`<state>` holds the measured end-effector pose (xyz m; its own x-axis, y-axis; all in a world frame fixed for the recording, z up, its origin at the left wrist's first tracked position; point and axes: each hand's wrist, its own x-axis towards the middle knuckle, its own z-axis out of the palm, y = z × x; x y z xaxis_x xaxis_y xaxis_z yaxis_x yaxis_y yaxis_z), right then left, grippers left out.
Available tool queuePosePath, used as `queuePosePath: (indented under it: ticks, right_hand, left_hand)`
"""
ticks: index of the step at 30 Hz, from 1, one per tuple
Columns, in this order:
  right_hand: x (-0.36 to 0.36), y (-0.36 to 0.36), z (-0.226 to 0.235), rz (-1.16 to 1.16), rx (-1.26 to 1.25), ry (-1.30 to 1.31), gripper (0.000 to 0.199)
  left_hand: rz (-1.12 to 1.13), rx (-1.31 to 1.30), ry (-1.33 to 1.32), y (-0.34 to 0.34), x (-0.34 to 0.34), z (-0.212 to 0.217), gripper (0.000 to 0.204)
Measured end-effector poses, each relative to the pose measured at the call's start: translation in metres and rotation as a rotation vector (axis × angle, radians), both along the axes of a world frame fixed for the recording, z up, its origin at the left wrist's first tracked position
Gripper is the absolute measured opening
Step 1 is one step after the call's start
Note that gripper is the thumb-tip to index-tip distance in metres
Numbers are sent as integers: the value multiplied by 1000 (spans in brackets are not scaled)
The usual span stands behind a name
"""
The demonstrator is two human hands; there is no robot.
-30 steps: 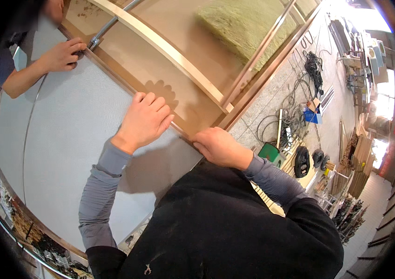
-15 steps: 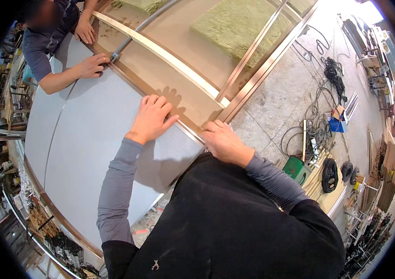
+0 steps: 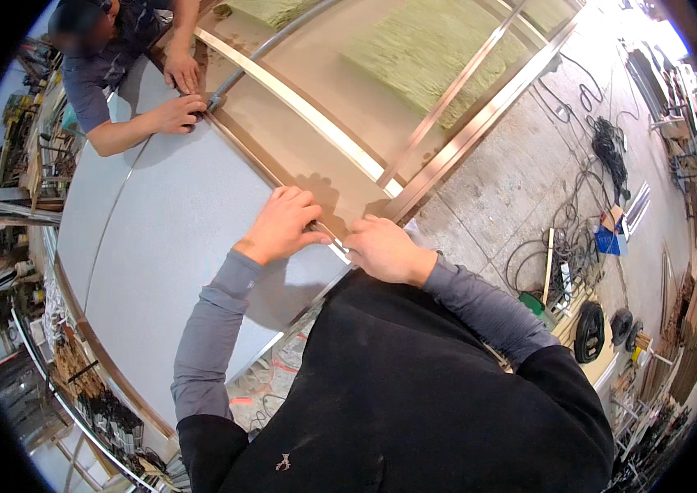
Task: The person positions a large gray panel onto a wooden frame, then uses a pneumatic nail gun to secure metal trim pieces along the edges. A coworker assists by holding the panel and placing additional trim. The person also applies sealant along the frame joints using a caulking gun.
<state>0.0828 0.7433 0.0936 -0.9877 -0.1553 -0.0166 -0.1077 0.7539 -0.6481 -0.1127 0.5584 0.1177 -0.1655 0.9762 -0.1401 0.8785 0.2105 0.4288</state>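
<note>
My left hand (image 3: pixel 281 225) is closed over the brown frame edge (image 3: pixel 258 168) beside a pale grey panel (image 3: pixel 176 222). Its fingers curl across the edge and the thumb lies toward the corner. Just right of it, my right hand (image 3: pixel 387 251) pinches at the frame's near corner; whatever is between its fingertips is hidden. The two hands nearly touch. Inside the frame are a tan sheet (image 3: pixel 282 115), a pale wooden batten (image 3: pixel 307 107) and a copper-coloured bar (image 3: pixel 455 90). A thicker copper-coloured rail (image 3: pixel 488 111) runs away from the corner.
At the upper left, a co-worker's hands (image 3: pixel 177 113) rest on the same edge, near a grey metal bar clamp (image 3: pixel 262 49). Yellow-green insulation (image 3: pixel 430 57) lies in the frame. Black cables (image 3: pixel 609 152), a blue box (image 3: pixel 609 238) and a black coil (image 3: pixel 590 331) are on the floor at right.
My right hand has come in closer to my left, which has slid along the edge toward the corner. The co-worker's hands have drawn together. The whole view has shifted slightly.
</note>
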Motion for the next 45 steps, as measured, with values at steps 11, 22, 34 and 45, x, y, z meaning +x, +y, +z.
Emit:
queuePosePath:
  ticks: [11,22,34,45]
  right_hand:
    - [-8,-4,6,32,-6,-82,24]
    - [-20,2,-3,63,-57,-214,39]
    - [262,-21,-78,-1293,-556,-353,42]
    - [268,-65,-89,-246,-232,-294,36]
  left_hand:
    - [26,164,40,-15,10,1,37]
    - [87,66,87,-4,22,3,36]
    - [781,397,93,-236,198,27,31]
    - [2403,692,-673,-433,485,-128,35]
